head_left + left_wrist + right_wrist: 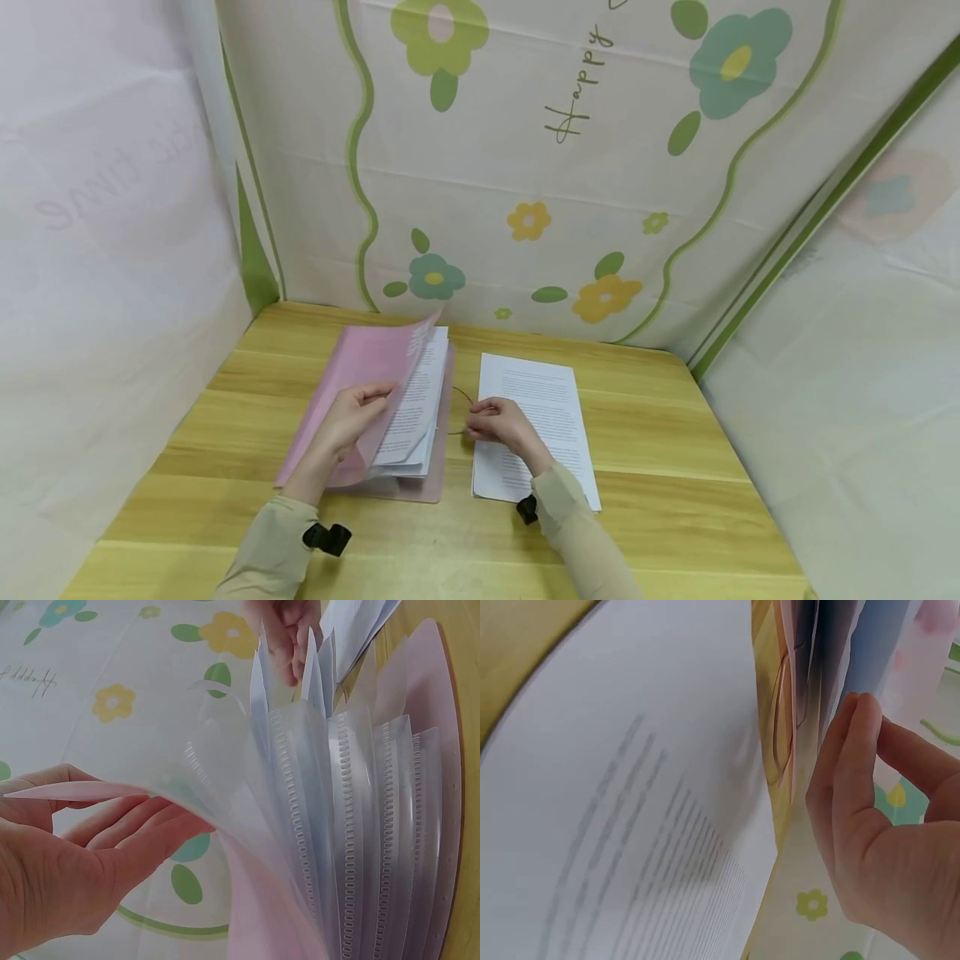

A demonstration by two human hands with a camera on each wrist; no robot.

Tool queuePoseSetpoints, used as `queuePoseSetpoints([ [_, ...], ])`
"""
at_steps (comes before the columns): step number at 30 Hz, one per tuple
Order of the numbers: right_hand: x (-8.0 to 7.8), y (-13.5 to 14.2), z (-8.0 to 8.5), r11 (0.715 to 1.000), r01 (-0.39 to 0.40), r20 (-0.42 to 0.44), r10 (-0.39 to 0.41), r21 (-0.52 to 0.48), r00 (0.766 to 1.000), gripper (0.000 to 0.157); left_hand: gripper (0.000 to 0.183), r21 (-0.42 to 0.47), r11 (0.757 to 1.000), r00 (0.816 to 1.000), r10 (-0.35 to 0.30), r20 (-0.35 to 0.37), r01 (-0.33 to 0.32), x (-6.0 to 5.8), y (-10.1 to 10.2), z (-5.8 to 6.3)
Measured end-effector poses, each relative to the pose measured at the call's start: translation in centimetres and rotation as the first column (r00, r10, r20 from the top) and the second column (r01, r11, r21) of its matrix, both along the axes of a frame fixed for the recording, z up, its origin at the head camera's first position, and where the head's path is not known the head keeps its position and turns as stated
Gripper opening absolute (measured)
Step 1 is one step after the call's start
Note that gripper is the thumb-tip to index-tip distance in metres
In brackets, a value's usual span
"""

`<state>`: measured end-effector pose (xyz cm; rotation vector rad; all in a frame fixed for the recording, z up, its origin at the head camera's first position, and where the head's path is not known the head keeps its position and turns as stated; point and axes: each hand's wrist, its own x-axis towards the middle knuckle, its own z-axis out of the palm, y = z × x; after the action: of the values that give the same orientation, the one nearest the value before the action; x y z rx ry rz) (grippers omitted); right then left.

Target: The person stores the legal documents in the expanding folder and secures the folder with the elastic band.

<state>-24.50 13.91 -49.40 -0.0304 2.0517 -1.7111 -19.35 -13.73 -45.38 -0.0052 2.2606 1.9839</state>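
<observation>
On the left of the table lies a pink document folder [367, 354], its translucent cover raised. My left hand [351, 423] pinches the cover's free edge between thumb and fingers, as the left wrist view confirms. Inside, printed sheets [422, 400] stand among clear pockets [345, 802] fanned apart. A thin cord [780, 742] loops out of the folder's right side. My right hand [504, 423] hovers by that cord, over the left edge of a printed paper stack [536, 392]. Its fingers are loosely bent, with nothing between them in the right wrist view.
The wooden table [660, 442] carries the folder and the stack side by side, with a narrow strip of wood between them. Behind it hangs a flowered cloth [480, 167]. Pale cloth walls [97, 250] stand on both sides.
</observation>
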Motion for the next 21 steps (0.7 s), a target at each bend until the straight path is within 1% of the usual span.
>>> queuePoseSetpoints([
  [8, 0.2, 2.5, -0.3, 0.998, 0.057, -0.007, -0.057, 0.041, 0.998, 0.038, 0.044, 0.009, 1.0, 1.0, 0.003, 0.01, -0.003, 0.0, 0.1, -0.1],
  [12, 0.1, 3.9, -0.5, 0.995, 0.081, -0.004, -0.081, 0.063, 0.997, 0.039, 0.044, 0.005, 1.0, 1.0, 0.001, 0.008, -0.001, -0.1, 0.1, -0.2],
  [21, 0.2, 6.3, -0.1, 0.989, 0.119, 0.001, -0.12, 0.09, 0.993, 0.041, 0.043, 0.001, 1.0, 1.0, 0.007, 0.009, -0.007, -0.3, 0.2, -0.3],
])
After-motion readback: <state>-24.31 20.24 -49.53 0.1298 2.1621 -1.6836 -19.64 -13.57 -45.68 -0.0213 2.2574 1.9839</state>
